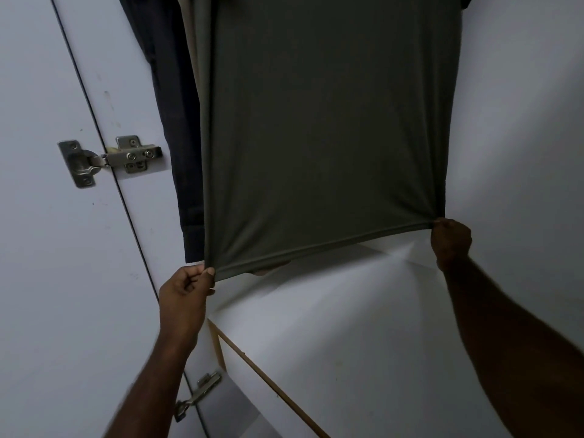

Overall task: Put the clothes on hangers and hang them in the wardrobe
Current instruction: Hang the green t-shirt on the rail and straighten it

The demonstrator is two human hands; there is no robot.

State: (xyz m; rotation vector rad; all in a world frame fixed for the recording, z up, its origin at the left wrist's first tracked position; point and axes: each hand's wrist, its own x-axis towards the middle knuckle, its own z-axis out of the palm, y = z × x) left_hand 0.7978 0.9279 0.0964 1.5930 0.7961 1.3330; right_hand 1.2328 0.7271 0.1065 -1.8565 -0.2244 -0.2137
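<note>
Cloth, painted board and bare metal inside a wardrobe.

The grey-green shirt is a thin, smooth knit cloth with a matt face and a stitched hem, pulled taut and flat. Beside it hangs a dark navy garment of a heavier matt cloth with a ribbed band at its bottom edge. The wardrobe door and side panel are smooth white board with a dull sheen, lightly specked and scuffed. The shelf below is the same white board, its front edge showing a raw wood-coloured strip. The upper hinge and lower hinge are bare silvery metal, faintly glossy, with visible screws.
</note>
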